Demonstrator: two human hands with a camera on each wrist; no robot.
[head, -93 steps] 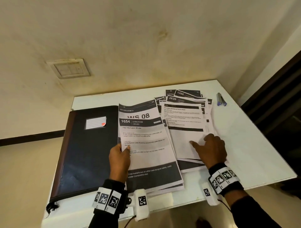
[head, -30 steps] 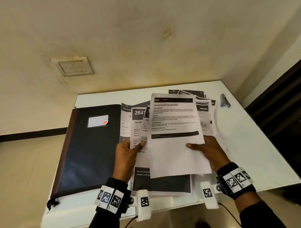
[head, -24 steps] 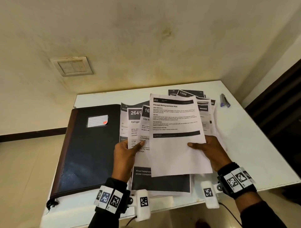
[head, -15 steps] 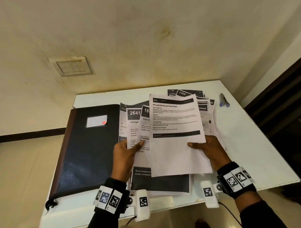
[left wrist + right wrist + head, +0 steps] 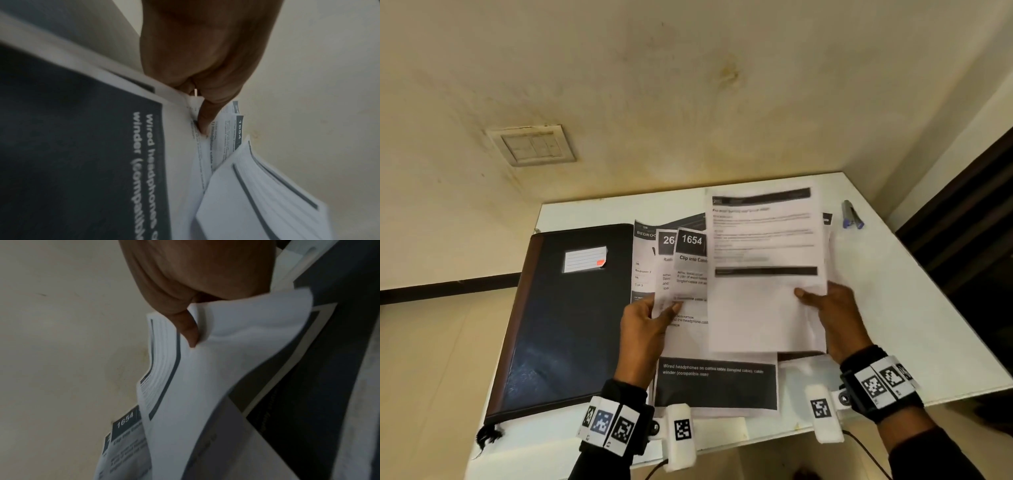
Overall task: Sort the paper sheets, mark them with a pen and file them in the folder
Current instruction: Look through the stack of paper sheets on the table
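My right hand [image 5: 825, 308] pinches a white printed sheet [image 5: 763, 274] by its right edge and holds it raised above the table; its thumb [image 5: 190, 331] lies on the sheet's face [image 5: 226, 353]. My left hand [image 5: 650, 318] pinches a fanned bundle of sheets [image 5: 688, 284] headed "1654" at its left edge, thumb [image 5: 207, 120] on top of the bundle [image 5: 224, 138]. More loose sheets [image 5: 827, 219] lie under the raised one, mostly hidden. The closed dark folder [image 5: 571, 315] with a white label lies to the left. A pen [image 5: 851, 216] lies at the far right.
The white table [image 5: 914, 325] stands in a wall corner; its front edge is just below my wrists. A dark door frame [image 5: 962, 212] rises on the right. A switch plate [image 5: 532, 145] sits on the wall behind.
My right hand has picked the sheet off the right pile and now carries it up and to the right, away from the left bundle. My left hand took up the "1654" bundle and holds it.
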